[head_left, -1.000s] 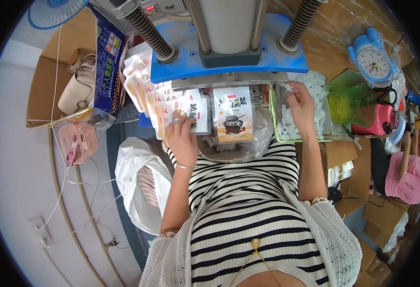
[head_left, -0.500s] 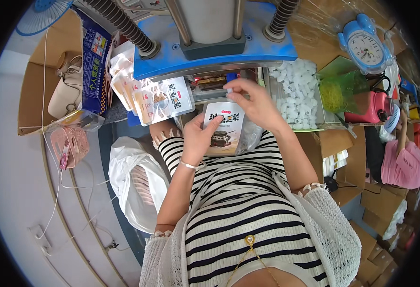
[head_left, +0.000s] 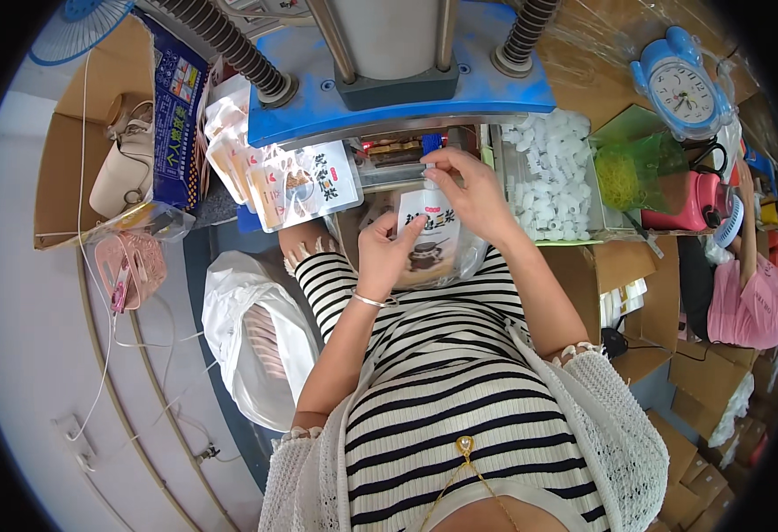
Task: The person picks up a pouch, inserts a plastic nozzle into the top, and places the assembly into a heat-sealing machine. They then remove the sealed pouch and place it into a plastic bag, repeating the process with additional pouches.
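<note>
Both hands, left (head_left: 387, 253) and right (head_left: 464, 191), are pinching a pouch (head_left: 426, 232); its spout (head_left: 431, 170) at 12 o'clock probably needs seating under the press (head_left: 398, 93) next

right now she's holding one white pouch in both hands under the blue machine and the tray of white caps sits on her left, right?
Not quite: the tray of white caps sits on her right. The head view shows it. Both hands, left and right, do hold one white pouch below the blue machine.

The blue metal machine bed (head_left: 407, 106) carries printed white pouches (head_left: 305, 182) (fanned leftward) beside a tray of white plastic caps (head_left: 548, 177).
</note>
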`<state>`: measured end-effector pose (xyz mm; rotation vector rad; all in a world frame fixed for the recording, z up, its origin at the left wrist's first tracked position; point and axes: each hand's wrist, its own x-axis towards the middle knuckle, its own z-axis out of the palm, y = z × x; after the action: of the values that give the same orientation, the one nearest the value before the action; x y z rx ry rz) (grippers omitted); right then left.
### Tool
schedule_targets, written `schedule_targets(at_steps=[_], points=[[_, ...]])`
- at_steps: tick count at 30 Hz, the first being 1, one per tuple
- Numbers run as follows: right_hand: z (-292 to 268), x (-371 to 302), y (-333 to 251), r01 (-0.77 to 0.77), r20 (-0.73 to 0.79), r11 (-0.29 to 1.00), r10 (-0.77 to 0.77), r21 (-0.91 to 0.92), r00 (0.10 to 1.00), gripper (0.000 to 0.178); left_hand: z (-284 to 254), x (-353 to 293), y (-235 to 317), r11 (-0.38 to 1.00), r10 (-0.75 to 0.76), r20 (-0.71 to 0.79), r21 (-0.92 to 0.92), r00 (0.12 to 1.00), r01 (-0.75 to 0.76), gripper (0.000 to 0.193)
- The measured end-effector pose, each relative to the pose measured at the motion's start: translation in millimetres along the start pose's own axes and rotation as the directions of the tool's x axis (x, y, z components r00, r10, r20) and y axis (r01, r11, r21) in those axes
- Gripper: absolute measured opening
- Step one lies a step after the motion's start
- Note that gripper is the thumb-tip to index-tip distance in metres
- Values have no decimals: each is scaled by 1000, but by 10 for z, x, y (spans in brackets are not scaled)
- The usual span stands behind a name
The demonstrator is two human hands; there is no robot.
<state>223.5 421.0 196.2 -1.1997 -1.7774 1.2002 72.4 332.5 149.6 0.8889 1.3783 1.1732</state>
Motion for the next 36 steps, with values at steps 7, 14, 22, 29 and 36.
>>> schedule_targets(at_steps=[7, 14, 22, 29, 36], points=[[-180, -72, 94, 96, -203, 967, -145, -236, 968, 24, 14, 152, 53, 999, 47, -30, 14, 998, -47, 21], [-737, -277, 156, -92, -126, 653, -6, -752, 992, 23, -94, 571, 164, 997, 71, -90, -16, 993, -73, 28], [-740, -171, 287, -71, -157, 585, -97, -808, 983, 24, -365, 100, 609, 312, 662, -130, 944, 738, -113, 27], [-822, -84, 269, 19, -332, 916, -165, -401, 929, 23, -698, -26, 428, 322, 693, -50, 914, 719, -248, 24], [-280, -173, -223, 2, -203, 891, 102, 454, 974, 22, -189, -186, 764, 704, 369, 35, 642, 929, -304, 18]])
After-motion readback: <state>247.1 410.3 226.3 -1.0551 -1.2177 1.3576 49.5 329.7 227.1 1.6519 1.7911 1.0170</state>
